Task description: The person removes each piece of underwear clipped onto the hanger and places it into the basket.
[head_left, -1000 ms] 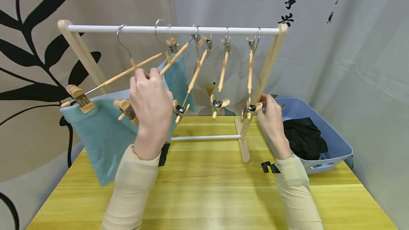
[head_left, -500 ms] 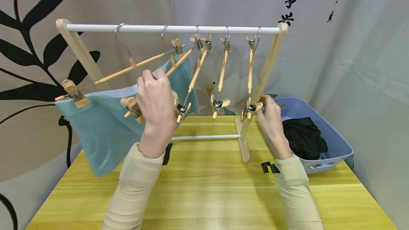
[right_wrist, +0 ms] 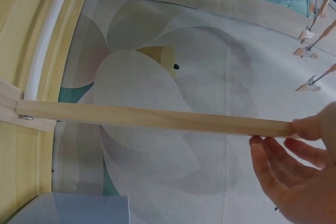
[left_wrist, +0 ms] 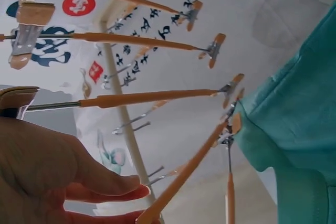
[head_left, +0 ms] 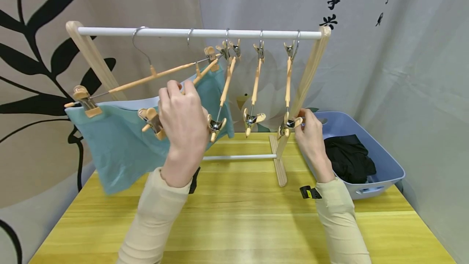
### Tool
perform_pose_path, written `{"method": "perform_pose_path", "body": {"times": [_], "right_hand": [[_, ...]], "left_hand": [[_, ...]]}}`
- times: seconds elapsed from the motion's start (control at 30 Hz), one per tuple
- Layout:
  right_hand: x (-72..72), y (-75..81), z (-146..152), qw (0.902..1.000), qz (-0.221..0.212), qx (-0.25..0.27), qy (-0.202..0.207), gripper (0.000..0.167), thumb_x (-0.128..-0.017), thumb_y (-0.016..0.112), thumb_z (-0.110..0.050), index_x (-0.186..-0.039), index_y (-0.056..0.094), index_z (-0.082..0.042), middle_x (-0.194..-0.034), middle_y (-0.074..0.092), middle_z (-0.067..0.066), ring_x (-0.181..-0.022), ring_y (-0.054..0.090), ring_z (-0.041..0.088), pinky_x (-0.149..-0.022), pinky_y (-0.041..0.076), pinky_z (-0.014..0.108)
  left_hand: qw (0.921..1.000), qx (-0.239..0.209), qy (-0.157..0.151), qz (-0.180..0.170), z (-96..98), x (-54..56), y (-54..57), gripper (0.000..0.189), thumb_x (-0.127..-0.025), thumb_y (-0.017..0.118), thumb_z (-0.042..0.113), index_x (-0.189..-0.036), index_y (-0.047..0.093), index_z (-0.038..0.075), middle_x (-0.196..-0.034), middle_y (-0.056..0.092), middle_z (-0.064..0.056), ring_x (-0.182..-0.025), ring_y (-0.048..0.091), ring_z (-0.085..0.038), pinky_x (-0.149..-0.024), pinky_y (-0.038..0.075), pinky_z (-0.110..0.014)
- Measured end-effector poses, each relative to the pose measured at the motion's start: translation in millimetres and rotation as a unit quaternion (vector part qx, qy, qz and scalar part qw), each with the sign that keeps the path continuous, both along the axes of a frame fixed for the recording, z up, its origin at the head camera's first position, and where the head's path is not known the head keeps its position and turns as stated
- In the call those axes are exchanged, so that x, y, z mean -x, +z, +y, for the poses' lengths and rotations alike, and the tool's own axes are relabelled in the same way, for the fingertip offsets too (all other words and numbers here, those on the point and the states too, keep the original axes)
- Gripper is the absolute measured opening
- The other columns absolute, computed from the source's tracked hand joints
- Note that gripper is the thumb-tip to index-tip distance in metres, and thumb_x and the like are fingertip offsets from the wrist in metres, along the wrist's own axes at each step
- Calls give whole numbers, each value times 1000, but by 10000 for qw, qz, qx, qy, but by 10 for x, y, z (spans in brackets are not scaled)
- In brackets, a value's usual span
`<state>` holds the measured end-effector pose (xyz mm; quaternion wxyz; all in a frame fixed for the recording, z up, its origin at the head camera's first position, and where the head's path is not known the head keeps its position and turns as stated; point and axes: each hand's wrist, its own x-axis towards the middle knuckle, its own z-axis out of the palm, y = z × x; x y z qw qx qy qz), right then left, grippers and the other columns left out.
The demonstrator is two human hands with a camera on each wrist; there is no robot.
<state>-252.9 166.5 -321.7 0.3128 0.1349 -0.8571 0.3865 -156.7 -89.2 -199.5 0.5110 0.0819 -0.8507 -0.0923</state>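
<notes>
My left hand [head_left: 185, 127] holds the wooden bar of the second clip hanger [head_left: 206, 71] from the left, whose hook sits at the white rail [head_left: 165, 32]. In the left wrist view, thumb and fingers close around the lower part of that hanger [left_wrist: 191, 174]. A teal garment [head_left: 124, 146] hangs just behind and left of this hand. Clips hold it on the leftmost hanger [head_left: 157, 75]. My right hand [head_left: 310, 141] pinches the right wooden post [head_left: 305, 78] of the rack between thumb and fingers, as the right wrist view shows on the post [right_wrist: 157, 118].
Several clip hangers, among them a bare one [head_left: 255, 82] and the rightmost [head_left: 288, 80], hang to the right of my left hand. A blue basket [head_left: 384, 162] with black cloth [head_left: 349, 158] stands right of the rack on the wooden table [head_left: 242, 219]. A printed curtain is behind.
My left hand has moved slightly right with its hanger. That hanger's hook, earlier raised above the rail, now hangs on it. The teal garment shifted right and up; my right hand stayed put.
</notes>
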Motion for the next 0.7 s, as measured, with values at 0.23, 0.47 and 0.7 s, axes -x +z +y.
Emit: {"method": "perform_pose_path", "body": {"times": [0.23,0.47,0.7], "right_hand": [[3,4,-9,10000,-54,10,-15,26,-95,55,-9,-115,54,7,-105,61,25,-95,63,39,-72,54,49],[16,1,-19,10000,-10,28,-7,26,-94,56,-9,-115,54,7,-104,61,25,-93,63,39,-72,54,49],[13,0,-22,10000,-36,22,26,26,-95,55,-9,-115,54,7,-105,61,26,-95,64,39,-73,55,50]], "left_hand": [[9986,6,-508,148,9,-119,32,28,-83,43,-12,-97,67,-7,-99,63,-24,-86,56,-39,-77,51,-42],[9957,-75,-657,655,4,-243,87,22,-91,48,-2,-97,69,-4,-94,65,-21,-83,56,-39,-70,50,-45],[9936,-116,-555,978,-77,-365,159,22,-96,51,10,-95,70,0,-88,65,-18,-78,55,-38,-65,49,-47]]}}
